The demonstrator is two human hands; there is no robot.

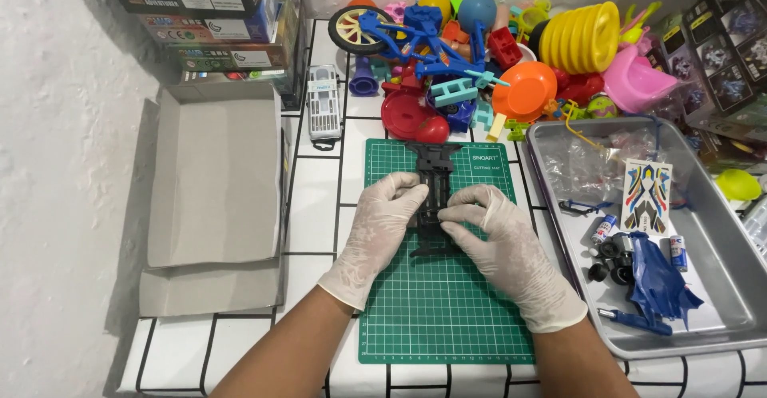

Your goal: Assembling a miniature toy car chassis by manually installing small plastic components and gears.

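The black plastic toy car chassis is pinched from both sides at frame centre, over the green gridded cutting mat, by the gloved left hand and right hand, fingers closed on it. Pretty easy for a thin tab to get snapped if it's squeezed unevenly, or for a loose bit to be flicked into the toy pile at the top.
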